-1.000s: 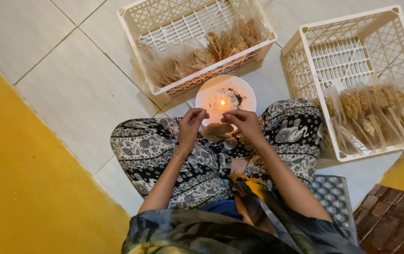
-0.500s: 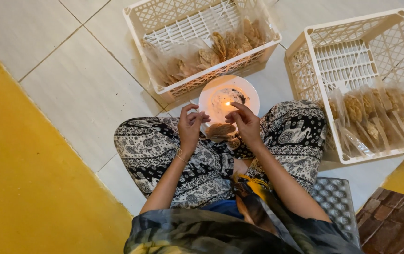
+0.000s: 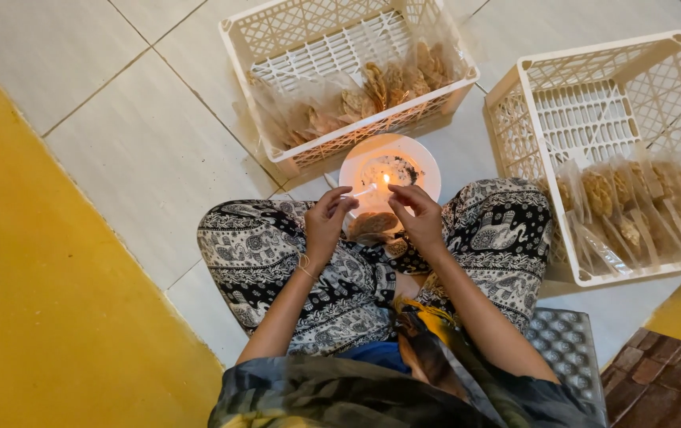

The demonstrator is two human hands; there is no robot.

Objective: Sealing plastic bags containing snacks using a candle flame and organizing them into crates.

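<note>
Sealing step in hand: left hand [image 3: 326,215] and right hand [image 3: 418,212] fingers pinching a clear snack bag [image 3: 372,223], its top edge stretched at the candle flame [image 3: 386,179] just beyond. Next calls for steady edge travel.

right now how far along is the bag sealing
Done: clear packets of crackers stand in a row in the right crate. In hand: the left hand and right hand pinch the top of a cracker bag at the candle flame on the white plate. Left: more bags wait in the far crate, which look unsealed.
</note>
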